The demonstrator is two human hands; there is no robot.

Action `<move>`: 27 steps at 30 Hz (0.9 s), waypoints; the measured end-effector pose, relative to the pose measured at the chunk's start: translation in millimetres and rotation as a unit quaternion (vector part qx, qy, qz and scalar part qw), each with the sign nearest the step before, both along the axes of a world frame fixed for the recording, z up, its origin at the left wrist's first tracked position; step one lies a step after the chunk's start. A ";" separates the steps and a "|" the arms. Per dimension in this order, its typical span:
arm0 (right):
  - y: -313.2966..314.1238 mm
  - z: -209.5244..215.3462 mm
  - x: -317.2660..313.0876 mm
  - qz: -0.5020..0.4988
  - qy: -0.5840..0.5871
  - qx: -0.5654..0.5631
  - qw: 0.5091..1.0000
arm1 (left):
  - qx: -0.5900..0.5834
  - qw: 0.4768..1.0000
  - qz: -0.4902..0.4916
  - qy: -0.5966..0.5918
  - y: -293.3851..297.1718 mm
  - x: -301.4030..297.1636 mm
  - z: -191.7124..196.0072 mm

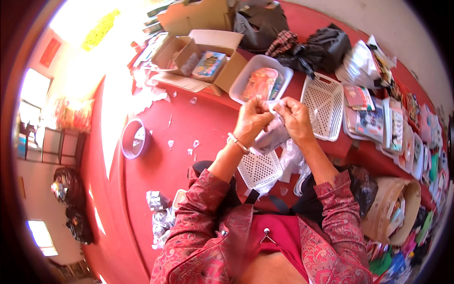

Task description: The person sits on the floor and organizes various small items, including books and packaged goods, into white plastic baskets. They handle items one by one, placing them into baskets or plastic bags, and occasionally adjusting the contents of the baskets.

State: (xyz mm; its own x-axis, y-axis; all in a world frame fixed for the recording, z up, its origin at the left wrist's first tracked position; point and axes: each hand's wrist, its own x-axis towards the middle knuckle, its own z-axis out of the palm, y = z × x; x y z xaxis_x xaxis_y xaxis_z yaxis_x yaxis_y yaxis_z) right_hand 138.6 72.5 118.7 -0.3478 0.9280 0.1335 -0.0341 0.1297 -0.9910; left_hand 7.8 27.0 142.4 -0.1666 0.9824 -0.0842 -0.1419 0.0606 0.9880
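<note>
Up in front of my chest, a see-through plastic bag (270, 137) hangs between both hands. My left hand (252, 120) is closed, thumb and fingers pinching the bag's upper edge. On the other side of that edge, my right hand (296, 118) grips it in a pinch too. Something pale or greyish shows through the plastic, but I cannot make out what it is. Beneath the bag, near my lap, lies a white perforated basket (259, 169). Crumpled clear plastic (291, 163) sits at its right side. Just beyond my hands stands a white bin (241, 85) with orange printed packs (261, 84).
An open cardboard box (220, 42) holds a blue package. Another white basket (323, 105) rests right of the bin. Black bags (326, 45) stand behind. A purple basin (136, 138) and plastic scraps lie on the red floor. A full carton (395, 208) is at my right.
</note>
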 end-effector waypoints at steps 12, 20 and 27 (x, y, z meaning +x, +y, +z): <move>-9.5 12.5 -5.3 0.095 0.000 0.008 0.995 | -0.015 0.959 -0.116 0.257 -10.6 -20.8 0.7; -3.6 4.2 -4.6 0.088 -0.004 0.056 0.995 | -0.073 0.988 -0.121 0.064 -18.5 -18.1 11.0; -0.9 -2.3 -3.3 0.092 0.029 0.005 0.995 | -0.075 0.987 -0.119 0.078 -15.9 -9.9 3.0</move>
